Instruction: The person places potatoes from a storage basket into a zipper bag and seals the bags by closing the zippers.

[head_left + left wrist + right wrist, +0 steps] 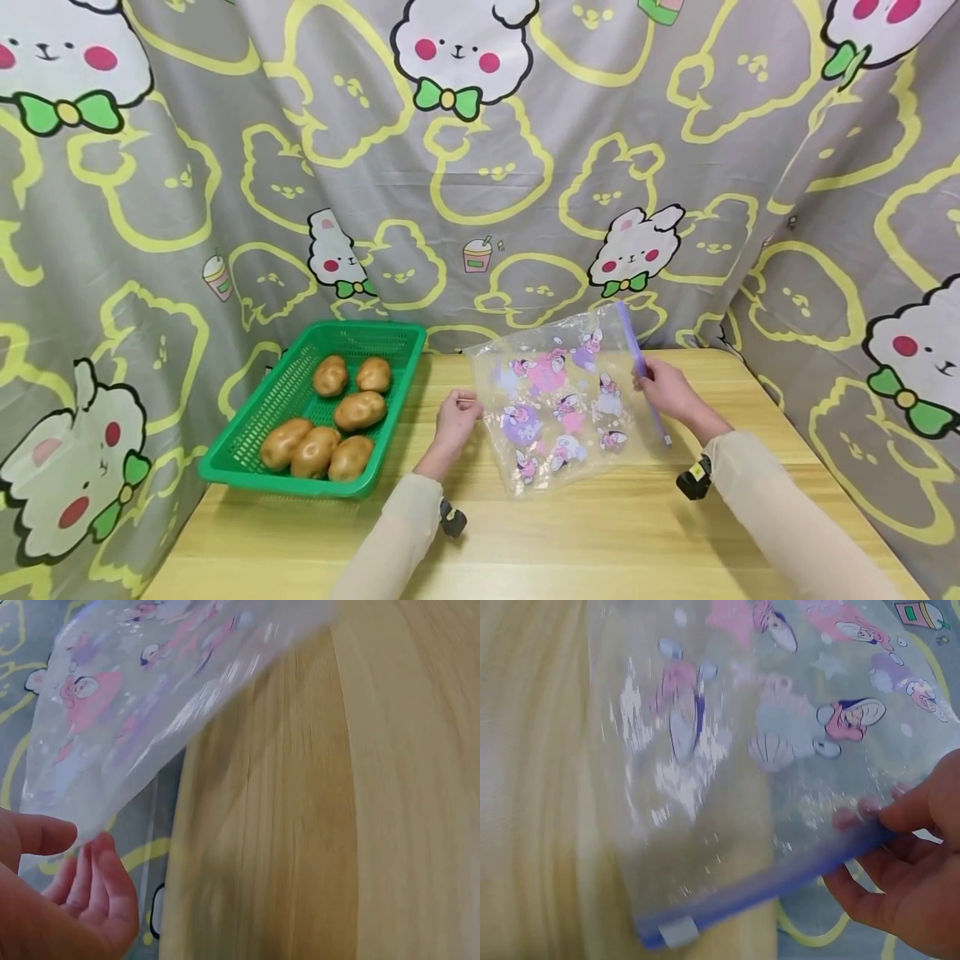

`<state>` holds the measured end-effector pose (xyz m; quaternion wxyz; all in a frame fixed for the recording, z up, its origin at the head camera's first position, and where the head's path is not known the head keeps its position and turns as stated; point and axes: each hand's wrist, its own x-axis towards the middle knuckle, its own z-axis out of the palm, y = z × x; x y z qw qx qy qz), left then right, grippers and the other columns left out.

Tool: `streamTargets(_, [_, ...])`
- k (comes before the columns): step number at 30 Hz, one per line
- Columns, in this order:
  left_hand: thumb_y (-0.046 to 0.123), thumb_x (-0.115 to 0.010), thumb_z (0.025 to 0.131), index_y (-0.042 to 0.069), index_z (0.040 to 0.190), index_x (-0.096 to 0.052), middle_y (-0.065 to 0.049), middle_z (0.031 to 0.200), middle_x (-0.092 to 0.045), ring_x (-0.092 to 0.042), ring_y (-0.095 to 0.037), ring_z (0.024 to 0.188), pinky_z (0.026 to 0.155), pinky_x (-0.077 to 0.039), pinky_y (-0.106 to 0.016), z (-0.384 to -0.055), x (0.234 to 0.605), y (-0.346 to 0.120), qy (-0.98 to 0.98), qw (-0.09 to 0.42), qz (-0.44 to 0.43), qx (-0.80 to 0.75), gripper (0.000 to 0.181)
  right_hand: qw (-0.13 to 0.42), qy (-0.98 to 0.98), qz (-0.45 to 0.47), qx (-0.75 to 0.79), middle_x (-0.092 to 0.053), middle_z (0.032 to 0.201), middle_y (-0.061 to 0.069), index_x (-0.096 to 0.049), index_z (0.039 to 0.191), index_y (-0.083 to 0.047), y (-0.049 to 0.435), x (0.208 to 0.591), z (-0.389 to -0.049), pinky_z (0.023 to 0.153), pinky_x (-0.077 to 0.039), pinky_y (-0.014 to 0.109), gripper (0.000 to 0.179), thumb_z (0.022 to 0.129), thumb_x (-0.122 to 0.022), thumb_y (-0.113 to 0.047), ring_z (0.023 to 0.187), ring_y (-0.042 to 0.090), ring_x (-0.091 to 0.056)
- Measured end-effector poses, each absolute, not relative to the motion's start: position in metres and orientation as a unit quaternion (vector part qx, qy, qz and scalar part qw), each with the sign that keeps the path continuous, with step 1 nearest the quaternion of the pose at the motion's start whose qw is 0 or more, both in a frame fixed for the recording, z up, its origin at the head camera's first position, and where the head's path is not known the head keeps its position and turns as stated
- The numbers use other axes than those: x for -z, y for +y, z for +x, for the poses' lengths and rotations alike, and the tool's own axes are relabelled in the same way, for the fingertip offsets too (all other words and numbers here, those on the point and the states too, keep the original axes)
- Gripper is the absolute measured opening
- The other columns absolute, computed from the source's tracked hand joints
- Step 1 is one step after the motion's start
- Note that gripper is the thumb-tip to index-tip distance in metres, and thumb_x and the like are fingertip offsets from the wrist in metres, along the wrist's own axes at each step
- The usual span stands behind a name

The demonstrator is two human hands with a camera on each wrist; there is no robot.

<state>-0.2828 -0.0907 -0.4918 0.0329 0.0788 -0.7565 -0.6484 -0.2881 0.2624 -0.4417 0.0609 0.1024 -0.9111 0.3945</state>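
Observation:
A clear plastic zip bag (558, 408) with pink and purple cartoon prints is spread out above the wooden table. My right hand (671, 392) pinches its purple zip strip, thumb on one side and fingers on the other. In the right wrist view, a white slider (679, 931) sits near one end of this strip (772, 889). At the opposite edge of the bag is my left hand (455, 425). Its thumb (49, 834) and fingertips meet around the plastic edge in the left wrist view.
Left of the hands stands a green plastic basket (411, 367) holding several brown potatoes (360, 411). A patterned grey curtain (480, 183) hangs behind the wooden table (525, 542) and at both sides. Each wrist carries a small black camera (452, 518).

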Motion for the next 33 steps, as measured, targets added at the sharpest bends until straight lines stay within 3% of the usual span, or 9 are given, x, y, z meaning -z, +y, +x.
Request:
streamTargets(7, [0.002,-0.062,0.080,0.004,0.110,-0.056,-0.009,0.095,-0.060,-0.060,-0.026,0.086,0.064,-0.050,-0.030,-0.287,0.482,-0.088,-0.798,0.085,0.086,0.590,0.030,0.122,-0.932,0.129,-0.315,-0.057,0.077,0.012,-0.052,0.087,-0.001,0.255,0.431,-0.296,0.053,-0.040,0.031,0.012,0.091,-0.044,0.007,0.065,0.023,-0.051])
streamTargets(14, [0.007,-0.068,0.081,0.003,0.114,-0.057,-0.011,0.109,-0.059,-0.055,-0.027,0.102,0.088,-0.047,-0.039,-0.299,0.459,-0.073,-0.819,0.125,0.010,0.560,0.035,0.144,-0.936,0.158,-0.281,-0.054,0.078,0.012,-0.051,0.086,-0.002,0.244,0.415,-0.301,0.063,-0.041,0.041,0.012,0.092,-0.044,0.005,0.071,0.028,-0.051])
streamTargets(23, [0.024,-0.069,0.082,0.012,0.140,-0.042,-0.009,0.140,-0.043,-0.040,-0.029,0.127,0.104,-0.034,-0.044,-0.322,0.426,-0.057,-0.850,0.116,-0.051,0.511,0.065,0.152,-0.929,0.201,-0.270,-0.051,0.081,0.012,-0.051,0.085,-0.002,0.228,0.401,-0.307,0.072,-0.044,0.048,0.013,0.094,-0.044,0.005,0.078,0.032,-0.053])
streamTargets(28, [0.023,-0.068,0.085,0.007,0.141,-0.040,-0.012,0.134,-0.050,-0.045,-0.028,0.124,0.103,-0.037,-0.041,-0.330,0.420,-0.053,-0.828,0.088,-0.090,0.547,0.065,0.166,-0.927,0.215,-0.260,-0.051,0.081,0.012,-0.052,0.086,-0.002,0.224,0.399,-0.310,0.072,-0.044,0.049,0.011,0.092,-0.046,0.006,0.078,0.032,-0.053])
streamTargets(33, [0.017,-0.067,0.086,0.007,0.134,-0.049,-0.007,0.112,-0.064,-0.057,-0.025,0.109,0.094,-0.045,-0.037,-0.331,0.418,-0.049,-0.820,0.069,-0.112,0.556,0.052,0.178,-0.924,0.218,-0.260,-0.052,0.081,0.013,-0.053,0.089,-0.001,0.224,0.396,-0.312,0.070,-0.043,0.048,0.010,0.093,-0.046,0.005,0.078,0.032,-0.052])
